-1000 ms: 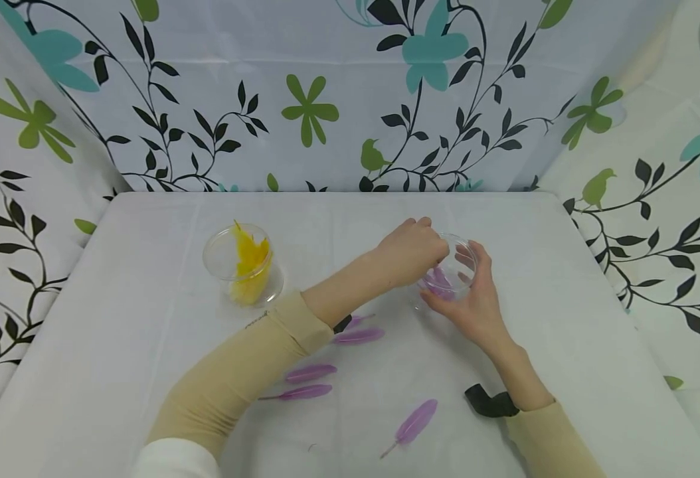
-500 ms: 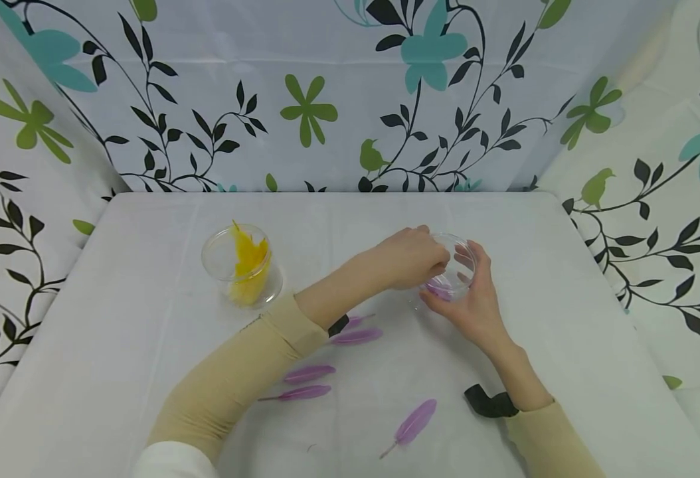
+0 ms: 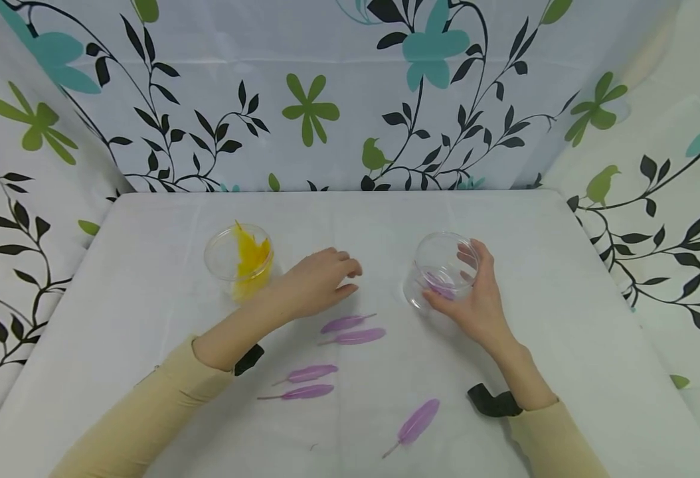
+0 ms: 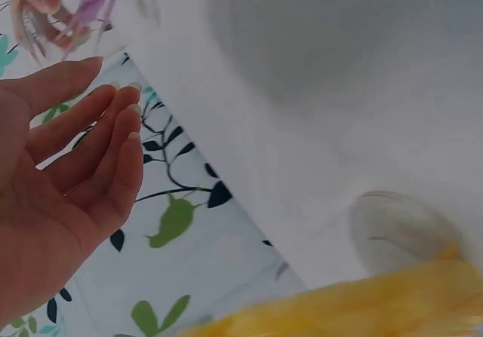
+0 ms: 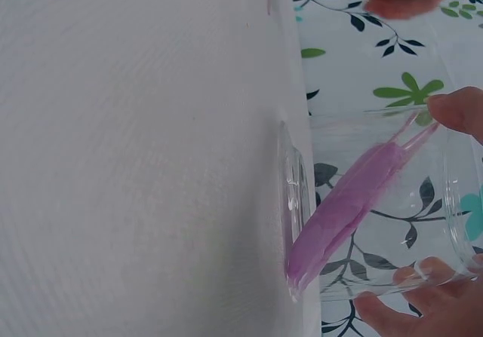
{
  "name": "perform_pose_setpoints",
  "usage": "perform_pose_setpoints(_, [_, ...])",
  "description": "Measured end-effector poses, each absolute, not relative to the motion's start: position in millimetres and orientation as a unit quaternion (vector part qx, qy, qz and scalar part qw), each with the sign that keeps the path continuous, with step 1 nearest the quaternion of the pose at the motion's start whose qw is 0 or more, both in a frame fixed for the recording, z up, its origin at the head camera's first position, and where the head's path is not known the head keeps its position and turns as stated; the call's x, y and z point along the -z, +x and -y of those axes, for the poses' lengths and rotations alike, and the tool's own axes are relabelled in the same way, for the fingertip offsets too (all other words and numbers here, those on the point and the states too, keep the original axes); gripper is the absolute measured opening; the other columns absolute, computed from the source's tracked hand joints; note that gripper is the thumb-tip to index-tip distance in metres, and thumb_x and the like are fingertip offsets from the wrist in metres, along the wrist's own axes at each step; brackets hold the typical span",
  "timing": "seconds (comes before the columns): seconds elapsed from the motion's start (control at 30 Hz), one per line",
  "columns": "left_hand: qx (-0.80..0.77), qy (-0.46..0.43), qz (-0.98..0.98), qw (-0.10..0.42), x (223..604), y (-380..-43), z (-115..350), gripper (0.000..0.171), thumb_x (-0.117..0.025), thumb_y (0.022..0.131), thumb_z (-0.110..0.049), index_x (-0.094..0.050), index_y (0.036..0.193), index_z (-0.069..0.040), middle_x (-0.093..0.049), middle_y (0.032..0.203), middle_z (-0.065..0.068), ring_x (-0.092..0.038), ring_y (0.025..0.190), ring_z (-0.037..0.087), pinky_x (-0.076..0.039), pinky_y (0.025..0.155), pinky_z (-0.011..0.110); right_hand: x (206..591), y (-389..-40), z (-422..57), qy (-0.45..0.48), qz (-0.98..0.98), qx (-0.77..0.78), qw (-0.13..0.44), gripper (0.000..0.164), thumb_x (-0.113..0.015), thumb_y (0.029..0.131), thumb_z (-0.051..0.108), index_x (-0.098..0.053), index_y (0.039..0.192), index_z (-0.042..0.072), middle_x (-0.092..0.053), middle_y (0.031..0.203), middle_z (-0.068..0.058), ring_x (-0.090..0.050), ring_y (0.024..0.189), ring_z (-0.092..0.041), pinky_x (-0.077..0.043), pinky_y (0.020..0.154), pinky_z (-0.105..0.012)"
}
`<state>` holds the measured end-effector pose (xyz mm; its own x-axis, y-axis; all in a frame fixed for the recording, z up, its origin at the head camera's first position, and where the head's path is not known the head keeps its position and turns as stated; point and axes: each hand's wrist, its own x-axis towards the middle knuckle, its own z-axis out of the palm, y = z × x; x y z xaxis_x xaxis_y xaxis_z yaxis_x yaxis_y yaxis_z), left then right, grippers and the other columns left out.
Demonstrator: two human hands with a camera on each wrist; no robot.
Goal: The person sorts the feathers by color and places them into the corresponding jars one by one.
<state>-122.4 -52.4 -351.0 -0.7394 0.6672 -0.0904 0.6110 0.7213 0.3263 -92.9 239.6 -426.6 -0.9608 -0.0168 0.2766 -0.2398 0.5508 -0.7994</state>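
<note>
My right hand (image 3: 480, 302) grips the side of a clear plastic cup (image 3: 443, 251) at the right of the table. Inside it, purple feathers (image 5: 351, 201) lean at a slant in the right wrist view. My left hand (image 3: 317, 282) hovers in the middle with loosely bent fingers and holds nothing; the left wrist view shows its bare palm. Below it lie two purple feathers, one (image 3: 347, 323) just above the other (image 3: 358, 336). Two more, a feather (image 3: 311, 374) and its neighbour (image 3: 307, 392), lie nearer the front. A single feather (image 3: 418, 423) rests at the front right.
A second clear cup (image 3: 221, 255) with yellow feathers (image 3: 251, 255) stands at the back left, partly behind my left wrist. The white table (image 3: 350, 219) ends at a patterned curtain (image 3: 308, 40) at the back.
My left hand has come away from the right cup and moved left, its fingers loosening. My right hand still holds the cup in the same place. The loose feathers have not moved.
</note>
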Motion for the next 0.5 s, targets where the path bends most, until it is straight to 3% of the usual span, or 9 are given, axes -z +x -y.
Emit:
perform_pose_setpoints(0.1, [-0.136, 0.322, -0.925, 0.147, 372.4, -111.7, 70.5, 0.025, -0.068, 0.095, -0.022, -0.069, 0.117, -0.008, -0.068, 0.107, 0.007, -0.059, 0.096, 0.021, -0.053, 0.093, 0.036, 427.0, -93.2, -239.7, 0.074, 0.873, -0.468, 0.118, 0.109, -0.090, 0.072, 0.016, -0.018, 0.153, 0.013, -0.042, 0.150, -0.020, -0.043, 0.137, -0.040, -0.035, 0.109, -0.064])
perform_pose_setpoints(0.2, [-0.139, 0.320, -0.924, 0.156, 392.0, -99.9, 82.5, 0.026, -0.071, 0.093, -0.024, -0.069, 0.113, -0.007, -0.064, 0.102, 0.005, -0.057, 0.089, 0.019, -0.054, 0.088, 0.035, 426.6, -92.9, -239.4, 0.073, 0.874, -0.467, 0.115, 0.109, -0.090, 0.072, 0.016, -0.018, 0.153, 0.013, -0.042, 0.150, -0.020, -0.043, 0.137, -0.040, -0.034, 0.109, -0.065])
perform_pose_setpoints(0.5, [-0.152, 0.361, -0.919, 0.033, 421.9, -84.4, 84.8, 0.009, -0.071, 0.090, -0.010, -0.066, 0.096, -0.004, -0.056, 0.085, 0.004, -0.052, 0.075, 0.019, -0.052, 0.073, 0.031, 426.0, -92.6, -239.4, 0.074, 0.872, -0.470, 0.116, 0.108, -0.090, 0.073, 0.017, -0.018, 0.154, 0.014, -0.042, 0.149, -0.019, -0.043, 0.137, -0.040, -0.036, 0.109, -0.064])
